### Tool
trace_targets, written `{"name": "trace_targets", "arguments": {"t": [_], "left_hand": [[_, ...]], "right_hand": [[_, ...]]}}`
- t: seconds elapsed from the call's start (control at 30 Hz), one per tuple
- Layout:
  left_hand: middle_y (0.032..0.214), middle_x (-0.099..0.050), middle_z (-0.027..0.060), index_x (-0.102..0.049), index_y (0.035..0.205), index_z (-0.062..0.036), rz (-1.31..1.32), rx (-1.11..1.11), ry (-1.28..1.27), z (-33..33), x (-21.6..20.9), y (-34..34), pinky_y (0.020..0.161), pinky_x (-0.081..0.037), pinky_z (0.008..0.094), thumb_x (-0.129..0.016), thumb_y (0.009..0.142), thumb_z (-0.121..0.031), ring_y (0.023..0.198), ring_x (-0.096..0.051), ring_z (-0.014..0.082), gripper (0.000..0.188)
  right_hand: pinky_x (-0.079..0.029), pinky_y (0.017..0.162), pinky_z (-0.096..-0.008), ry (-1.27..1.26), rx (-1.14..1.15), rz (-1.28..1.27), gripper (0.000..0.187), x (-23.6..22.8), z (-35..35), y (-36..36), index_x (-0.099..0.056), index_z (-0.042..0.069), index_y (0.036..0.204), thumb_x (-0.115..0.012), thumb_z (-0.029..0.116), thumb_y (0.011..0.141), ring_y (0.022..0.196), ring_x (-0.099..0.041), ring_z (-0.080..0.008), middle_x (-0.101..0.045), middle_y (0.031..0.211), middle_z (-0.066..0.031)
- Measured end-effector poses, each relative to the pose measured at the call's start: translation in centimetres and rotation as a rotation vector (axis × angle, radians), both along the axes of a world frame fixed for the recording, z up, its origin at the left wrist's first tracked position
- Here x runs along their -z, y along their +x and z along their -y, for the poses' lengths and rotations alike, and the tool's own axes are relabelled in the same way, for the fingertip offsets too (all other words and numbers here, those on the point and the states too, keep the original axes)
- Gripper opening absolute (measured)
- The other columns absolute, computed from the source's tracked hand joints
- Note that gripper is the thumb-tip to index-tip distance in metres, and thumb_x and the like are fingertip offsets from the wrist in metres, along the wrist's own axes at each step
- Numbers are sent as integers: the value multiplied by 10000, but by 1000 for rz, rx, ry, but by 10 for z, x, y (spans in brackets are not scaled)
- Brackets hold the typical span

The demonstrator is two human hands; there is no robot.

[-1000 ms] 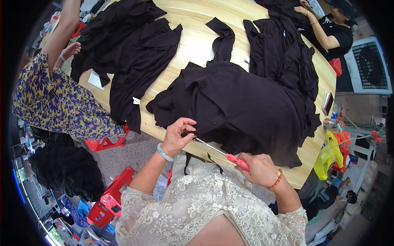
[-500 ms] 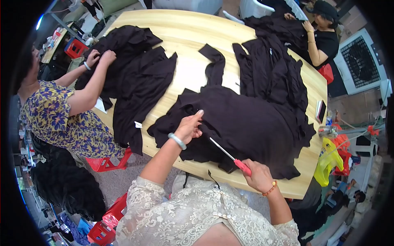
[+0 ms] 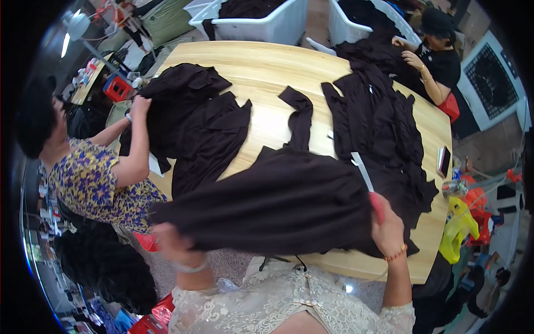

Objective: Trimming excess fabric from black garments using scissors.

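Observation:
A black garment [image 3: 272, 206] is drawn out sideways over the near edge of the table, its left end lifted. My left hand [image 3: 181, 247], smeared by motion, grips that left end from below. In my right hand [image 3: 387, 231] is a pair of scissors [image 3: 364, 173] with a pink handle, its blades pointing up and away. The garment's right edge reaches close to the right-hand fingers; whether they also pinch the cloth is hard to see. A narrow black piece of cloth [image 3: 300, 119] lies beyond the garment.
Black garments lie heaped on the wooden table [image 3: 261, 61] at left [image 3: 208, 128] and right [image 3: 378, 111]. One person [image 3: 100, 167] handles cloth at the left, another [image 3: 436, 61] at the far right. White bins [image 3: 261, 30] stand behind. A yellow bag [image 3: 459, 228] hangs by the right edge.
My left hand has moved left and nearer, pulling the garment out with it. My right hand has shifted right and farther off, turning the scissors more upright. The head view has tilted up.

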State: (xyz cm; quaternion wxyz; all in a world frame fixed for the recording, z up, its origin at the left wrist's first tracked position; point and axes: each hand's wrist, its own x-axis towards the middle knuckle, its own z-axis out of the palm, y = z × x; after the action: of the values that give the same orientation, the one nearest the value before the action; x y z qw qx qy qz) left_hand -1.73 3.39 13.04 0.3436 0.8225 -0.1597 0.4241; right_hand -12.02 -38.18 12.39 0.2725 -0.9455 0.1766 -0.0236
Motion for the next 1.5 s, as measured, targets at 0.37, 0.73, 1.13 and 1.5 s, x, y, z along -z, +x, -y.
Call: {"name": "trace_targets", "arguments": {"t": [0.37, 0.73, 1.13, 1.5], "left_hand": [[1251, -540, 170, -467, 1316, 16, 34, -14, 199, -1, -181, 120, 918, -487, 336, -471, 964, -319, 1108, -569, 270, 486], [1406, -440, 193, -433, 1376, -17, -714, 464, 279, 66, 46, 189, 975, -461, 372, -772, 724, -79, 1200, -526, 305, 738], [961, -636, 89, -663, 1053, -58, -686, 745, 564, 88, 105, 101, 806, -475, 381, -680, 715, 9, 922, -604, 283, 345], [823, -592, 95, -663, 922, -40, -346, 260, 379, 110, 109, 118, 697, -485, 370, -613, 783, 39, 779, -589, 289, 168]], "right_hand": [[-498, 781, -459, 524, -1001, -468, 370, 32, -151, 56, -575, 102, 1184, -594, 126, 815, 887, -651, -373, -671, 908, -192], [-478, 495, -413, -88, 147, -30, 428, 42, -39, 26, -593, 59, 661, -716, 438, 816, 540, -606, -355, -578, 563, -157], [-499, 736, -462, -53, 35, 15, 420, 94, 1, 7, -498, 1, 1063, -751, 82, 737, 876, -591, -430, -587, 990, -216], [-463, 609, -389, -86, 156, 407, 151, 32, 52, 40, -566, 5, 825, -705, 61, 809, 654, -584, -348, -578, 742, -146]]}}
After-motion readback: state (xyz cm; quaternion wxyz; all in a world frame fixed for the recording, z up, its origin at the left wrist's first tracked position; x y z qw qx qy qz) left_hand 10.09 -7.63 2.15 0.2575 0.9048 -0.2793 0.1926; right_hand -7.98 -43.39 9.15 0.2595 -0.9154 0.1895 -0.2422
